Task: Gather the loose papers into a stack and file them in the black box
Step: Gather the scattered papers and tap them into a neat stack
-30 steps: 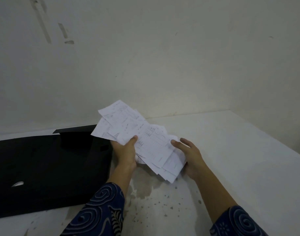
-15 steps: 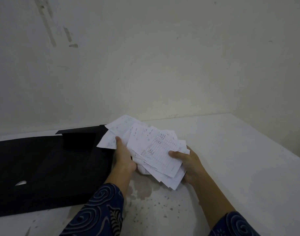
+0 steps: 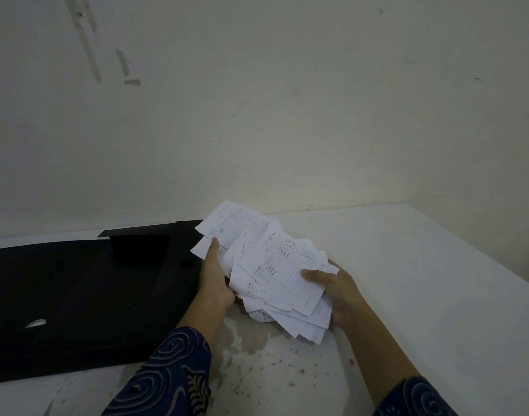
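Head view, change since a second ago: the papers (image 3: pixel 275 271) are drawn closer into a bundle and lie lower, their far corners now over the right edge of the box (image 3: pixel 86 298); earlier they fanned out wider and stood higher against the wall.
Head view, thumbs: the left thumb has shifted up onto the far-left sheets; the right thumb, which lay stretched along the sheets before, now presses down on the top sheet.
Left hand (image 3: pixel 213 280): grip clenched on the left side of the papers, thumb on top, fingers hidden beneath.
Right hand (image 3: pixel 337 288): grip clenched on the right side of the papers, thumb on the ruled top sheet, fingers underneath.
Papers: an untidy, skewed bundle of white slips with printed lines and handwriting, held between both hands just above the tabletop (image 3: pixel 422 295); edges are not squared, and lower sheets stick out toward the person.
Box: black, lying open and flat on the left of the tabletop, touching the left wrist area; its inside is too dark to tell what it holds, apart from a small pale spot (image 3: pixel 36 323) near its front left.
Tabletop: white, with brown specks and stains in front of the papers.
Sleeves: dark blue with pale swirls, on both forearms.
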